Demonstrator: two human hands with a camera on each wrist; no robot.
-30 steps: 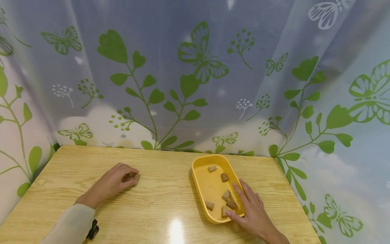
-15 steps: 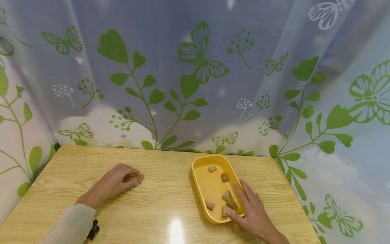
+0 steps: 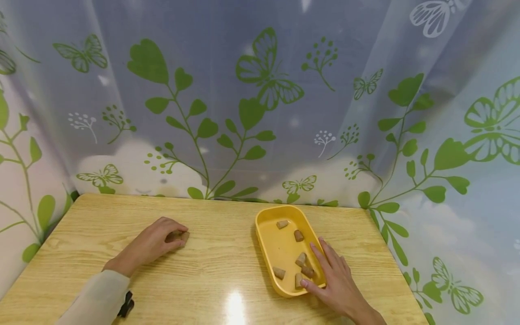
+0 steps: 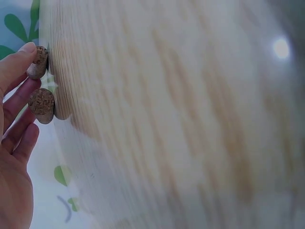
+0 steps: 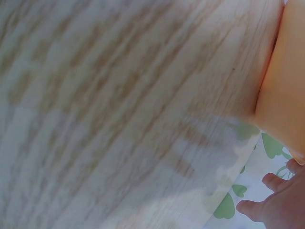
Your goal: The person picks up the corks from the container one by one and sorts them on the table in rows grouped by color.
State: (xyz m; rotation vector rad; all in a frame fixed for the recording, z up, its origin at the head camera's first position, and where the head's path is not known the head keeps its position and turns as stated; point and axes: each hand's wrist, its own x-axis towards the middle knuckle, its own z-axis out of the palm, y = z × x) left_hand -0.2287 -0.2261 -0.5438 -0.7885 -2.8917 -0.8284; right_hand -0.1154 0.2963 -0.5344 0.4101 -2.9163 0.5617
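Note:
My left hand [image 3: 156,241] is low over the wooden table, left of centre, with thumb and index finger pinching a small cork [image 4: 38,64]. A second cork [image 4: 42,105] stands right by its other fingers in the left wrist view. From the head view only one cork end [image 3: 185,236] shows at the fingertips. My right hand [image 3: 339,286] rests on the near right corner of a yellow tray [image 3: 266,257], fingers fairly straight along its rim. Its thumb tip overlaps a cork [image 3: 299,280] inside. In the right wrist view, its fingers are beside the tray's outer wall [image 5: 286,81].
Several more corks, such as a cork [image 3: 282,224] at the far end, lie scattered in the tray. The light wooden table [image 3: 219,253] ends at a curtain [image 3: 227,113] printed with green leaves and butterflies, hanging along the back and both sides.
Half a second ago the cork stuck out further past my left fingertips; now the fingers cover more of it. My right hand and the tray have stayed in place.

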